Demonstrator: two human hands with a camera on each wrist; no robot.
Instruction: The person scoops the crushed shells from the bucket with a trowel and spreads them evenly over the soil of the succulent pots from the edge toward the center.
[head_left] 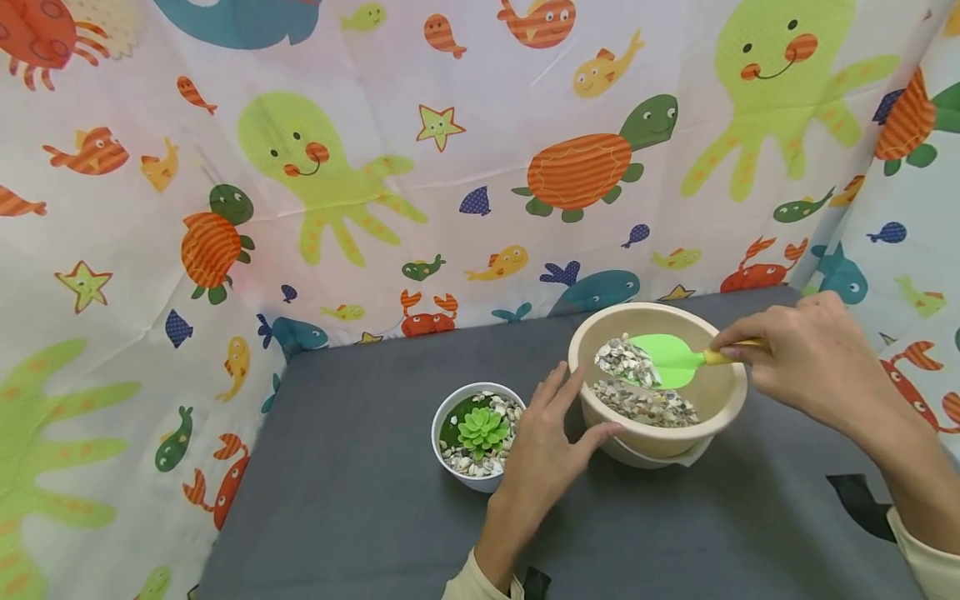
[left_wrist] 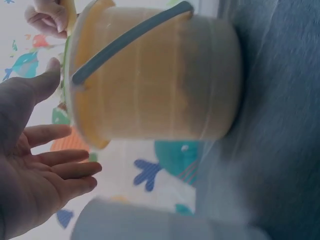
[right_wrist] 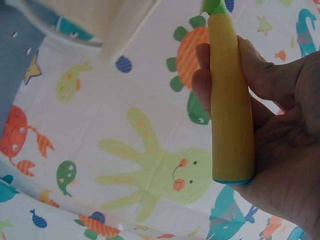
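My right hand (head_left: 813, 358) grips the yellow handle (right_wrist: 231, 100) of a small toy shovel, its green blade (head_left: 670, 360) above the mouth of a beige bucket (head_left: 731, 414). On the blade lies a heap of small pebbles (head_left: 627, 360); more gravel (head_left: 648, 407) covers the bucket's bottom. My left hand (head_left: 543, 450) is beside the bucket's left rim, fingers spread and holding nothing; in the left wrist view its fingers (left_wrist: 75, 170) look relaxed and apart from the bucket. Partly behind that hand stands a white pot (head_left: 447, 467) with a green succulent (head_left: 482, 431) among pebbles and green moss.
A grey cloth (head_left: 360, 500) covers the table. Behind and at the sides hangs a white curtain (head_left: 480, 75) printed with sea animals. The bucket's carrying handle (left_wrist: 132, 42) hangs down its side.
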